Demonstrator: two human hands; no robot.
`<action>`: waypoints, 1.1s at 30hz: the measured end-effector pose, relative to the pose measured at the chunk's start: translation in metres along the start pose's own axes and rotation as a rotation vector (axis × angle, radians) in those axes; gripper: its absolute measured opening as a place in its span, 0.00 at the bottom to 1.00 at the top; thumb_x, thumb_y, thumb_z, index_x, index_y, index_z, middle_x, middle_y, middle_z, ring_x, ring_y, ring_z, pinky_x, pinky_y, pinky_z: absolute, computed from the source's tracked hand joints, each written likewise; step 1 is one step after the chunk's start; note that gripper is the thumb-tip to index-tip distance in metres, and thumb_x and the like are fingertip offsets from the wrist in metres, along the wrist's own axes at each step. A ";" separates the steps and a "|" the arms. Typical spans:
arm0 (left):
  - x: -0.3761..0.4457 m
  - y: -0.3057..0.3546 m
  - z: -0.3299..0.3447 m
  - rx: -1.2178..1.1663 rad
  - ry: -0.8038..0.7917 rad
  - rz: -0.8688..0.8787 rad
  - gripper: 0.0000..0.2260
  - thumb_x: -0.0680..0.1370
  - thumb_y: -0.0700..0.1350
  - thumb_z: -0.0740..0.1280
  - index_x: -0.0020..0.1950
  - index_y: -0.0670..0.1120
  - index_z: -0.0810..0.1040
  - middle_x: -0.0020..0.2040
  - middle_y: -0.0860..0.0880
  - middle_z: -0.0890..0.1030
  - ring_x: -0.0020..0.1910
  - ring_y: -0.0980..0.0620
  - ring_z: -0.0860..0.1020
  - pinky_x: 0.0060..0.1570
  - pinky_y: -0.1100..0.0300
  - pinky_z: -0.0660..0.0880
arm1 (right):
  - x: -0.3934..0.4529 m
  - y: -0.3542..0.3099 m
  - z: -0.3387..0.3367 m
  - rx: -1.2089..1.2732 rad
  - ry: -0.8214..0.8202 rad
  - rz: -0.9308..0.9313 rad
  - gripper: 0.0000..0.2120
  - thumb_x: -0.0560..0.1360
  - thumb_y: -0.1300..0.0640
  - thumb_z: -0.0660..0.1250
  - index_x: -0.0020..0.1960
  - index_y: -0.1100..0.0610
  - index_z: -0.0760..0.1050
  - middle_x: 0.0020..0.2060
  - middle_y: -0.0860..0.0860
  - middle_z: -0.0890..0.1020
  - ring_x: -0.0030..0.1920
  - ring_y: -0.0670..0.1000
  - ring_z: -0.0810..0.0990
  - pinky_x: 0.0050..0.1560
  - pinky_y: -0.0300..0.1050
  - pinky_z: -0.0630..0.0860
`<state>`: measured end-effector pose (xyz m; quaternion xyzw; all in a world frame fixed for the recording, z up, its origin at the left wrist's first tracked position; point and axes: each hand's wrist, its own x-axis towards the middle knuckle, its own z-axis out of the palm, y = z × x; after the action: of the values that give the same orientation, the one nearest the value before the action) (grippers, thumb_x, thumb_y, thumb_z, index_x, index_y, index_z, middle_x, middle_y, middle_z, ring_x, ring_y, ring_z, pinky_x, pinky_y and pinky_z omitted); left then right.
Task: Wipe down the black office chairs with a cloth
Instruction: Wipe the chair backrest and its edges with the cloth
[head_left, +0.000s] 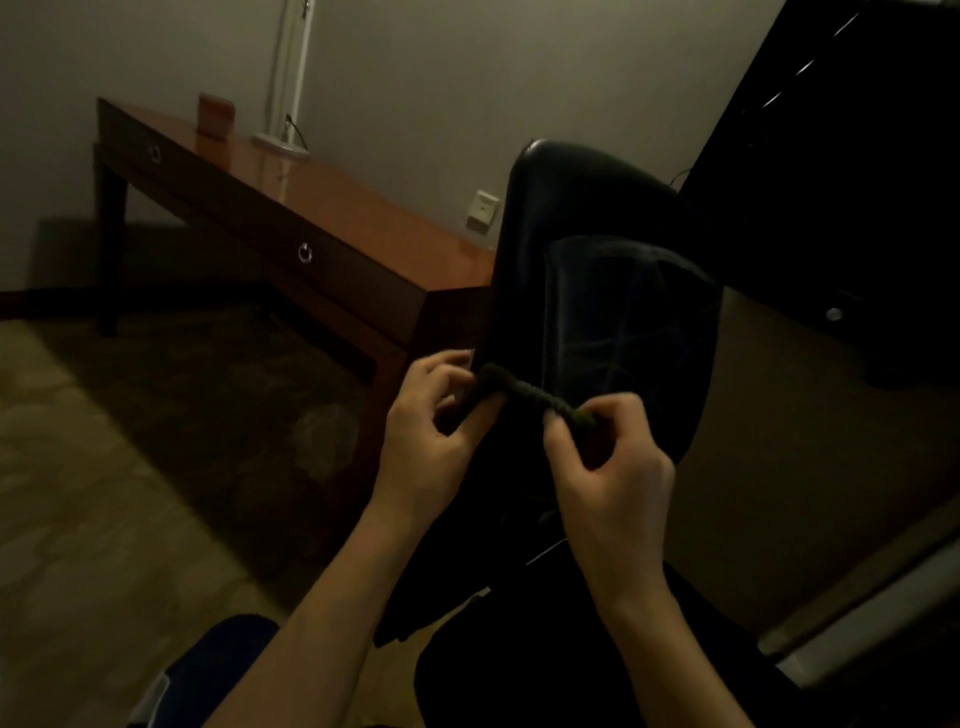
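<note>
Forearms: both of mine reach up from the bottom edge, bare, towards the chair back.
Left hand (431, 421): fingers curled, pinching the left end of the cloth against the left edge of the chair back.
Right hand (608, 462): fingers curled, thumb and forefinger pinching the right end of the cloth, in front of the lower part of the chair back.
Cloth (524, 397): dark, rolled or twisted into a thick rope, stretched between my two hands across the lower chair back; whether its middle touches the leather I cannot tell.
Chair (597, 249): black office chair, glossy rounded back rising just beyond my hands, faint streaks on its panel; the seat is too dark to make out.
Surface (332, 202): reddish-brown wooden desk to the left, behind the chair, with ring pulls on its drawers.
On the surface: a small brown box (215, 117) and the white base of a lamp (283, 143) near the far end.
Wall: a pale socket plate (482, 209) just left of the chair's top.
Floor: patterned carpet (104, 493), dim.
</note>
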<state>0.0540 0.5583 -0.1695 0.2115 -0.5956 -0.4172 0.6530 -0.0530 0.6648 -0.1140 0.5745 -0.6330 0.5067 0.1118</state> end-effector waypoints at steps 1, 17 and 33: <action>0.009 0.003 0.004 -0.014 0.021 0.011 0.08 0.74 0.54 0.71 0.47 0.50 0.80 0.61 0.56 0.76 0.62 0.61 0.75 0.58 0.60 0.75 | 0.012 -0.005 -0.001 -0.034 0.021 -0.043 0.09 0.74 0.49 0.68 0.47 0.53 0.72 0.35 0.46 0.76 0.35 0.45 0.77 0.35 0.46 0.77; 0.045 0.013 0.030 -0.034 0.027 -0.016 0.19 0.79 0.48 0.70 0.68 0.45 0.75 0.50 0.56 0.82 0.49 0.66 0.81 0.44 0.72 0.75 | 0.084 -0.013 0.023 -0.314 -0.034 -0.147 0.14 0.76 0.52 0.70 0.53 0.55 0.67 0.45 0.49 0.73 0.41 0.49 0.76 0.36 0.39 0.71; 0.002 -0.056 0.010 -0.149 -0.235 -0.209 0.16 0.79 0.46 0.69 0.67 0.47 0.76 0.57 0.51 0.83 0.58 0.53 0.81 0.54 0.58 0.77 | 0.025 0.028 0.047 -0.345 -0.042 -0.078 0.24 0.72 0.50 0.74 0.56 0.50 0.60 0.49 0.49 0.73 0.47 0.52 0.77 0.48 0.56 0.78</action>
<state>0.0282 0.5276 -0.2101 0.1731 -0.6101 -0.5478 0.5457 -0.0639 0.6079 -0.1319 0.5814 -0.6899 0.3739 0.2149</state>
